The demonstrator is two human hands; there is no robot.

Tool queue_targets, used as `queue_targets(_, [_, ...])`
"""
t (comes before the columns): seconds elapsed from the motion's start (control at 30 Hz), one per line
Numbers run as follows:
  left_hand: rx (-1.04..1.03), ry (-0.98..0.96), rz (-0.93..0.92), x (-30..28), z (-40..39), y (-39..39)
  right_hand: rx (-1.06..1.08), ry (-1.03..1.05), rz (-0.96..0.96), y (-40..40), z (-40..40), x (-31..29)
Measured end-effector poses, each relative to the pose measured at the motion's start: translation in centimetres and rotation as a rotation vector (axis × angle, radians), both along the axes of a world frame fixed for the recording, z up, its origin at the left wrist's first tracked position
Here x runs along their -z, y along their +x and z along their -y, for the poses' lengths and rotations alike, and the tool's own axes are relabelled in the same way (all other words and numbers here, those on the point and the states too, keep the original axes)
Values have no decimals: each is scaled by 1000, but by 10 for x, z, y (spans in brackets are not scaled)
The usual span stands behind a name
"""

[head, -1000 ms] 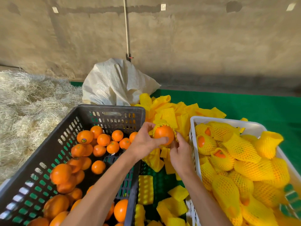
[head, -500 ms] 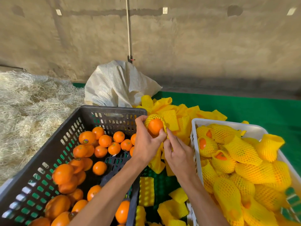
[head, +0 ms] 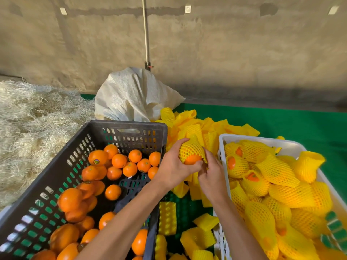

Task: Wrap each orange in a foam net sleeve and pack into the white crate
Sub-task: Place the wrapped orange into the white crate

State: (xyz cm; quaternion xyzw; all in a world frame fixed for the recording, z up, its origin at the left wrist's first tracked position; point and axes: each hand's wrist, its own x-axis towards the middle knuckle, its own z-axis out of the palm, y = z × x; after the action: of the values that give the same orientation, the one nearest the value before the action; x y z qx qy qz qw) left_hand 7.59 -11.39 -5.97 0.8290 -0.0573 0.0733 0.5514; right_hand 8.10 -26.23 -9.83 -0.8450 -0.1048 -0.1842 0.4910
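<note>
Between the two crates I hold an orange (head: 191, 158), most of it covered by a yellow foam net sleeve (head: 190, 149). My left hand (head: 173, 166) grips the orange from the left and below. My right hand (head: 212, 175) pinches the sleeve's lower right edge. The white crate (head: 262, 140) on the right holds several sleeved oranges (head: 277, 171). The dark crate (head: 129, 126) on the left holds several bare oranges (head: 120, 160).
A heap of loose yellow sleeves (head: 197, 126) lies behind and under my hands on the green mat (head: 300, 124). A white woven sack (head: 135, 96) stands behind it. Straw (head: 33, 119) covers the ground at left. A concrete wall is at the back.
The sleeve has been pulled down over the orange, which was nearly bare a second ago. Both hands stayed between the crates.
</note>
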Motion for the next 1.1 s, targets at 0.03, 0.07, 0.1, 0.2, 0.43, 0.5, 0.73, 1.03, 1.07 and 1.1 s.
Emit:
queue_targets(0.03, [-34, 59, 62, -1, 1, 1, 22, -8, 58, -1, 2, -2])
queue_targets(0.07, [-73, 60, 101, -2, 0, 2, 41, -22, 119, -1, 3, -4])
queue_targets(0.1, [-111, 4, 106, -3, -2, 4, 47, -46, 171, -2, 2, -7])
queue_targets(0.2, [-203, -101, 132, -2, -9, 5, 14, -112, 200, -8, -11, -11])
queue_targets(0.43, [-286, -8, 154, 9, -1, 5, 145, -168, 246, -7, -12, -10])
queue_targets(0.5, [-240, 180, 150, 16, -1, 5, 163, -153, 177, -6, -9, -10])
queue_targets(0.73, [-171, 390, 152, 14, 3, 5, 174, -334, 378, 2, 1, -6])
queue_targets(1.03, [-208, 48, 52, -2, 2, 11, 137, -260, 731, -6, -11, -17])
queue_targets(1.07, [-179, 5, 26, -4, 2, 9, 121, -235, 767, -10, -14, -21])
queue_targets(1.1, [-118, -52, -1, -8, 2, 6, 96, -212, 798, -14, -19, -25])
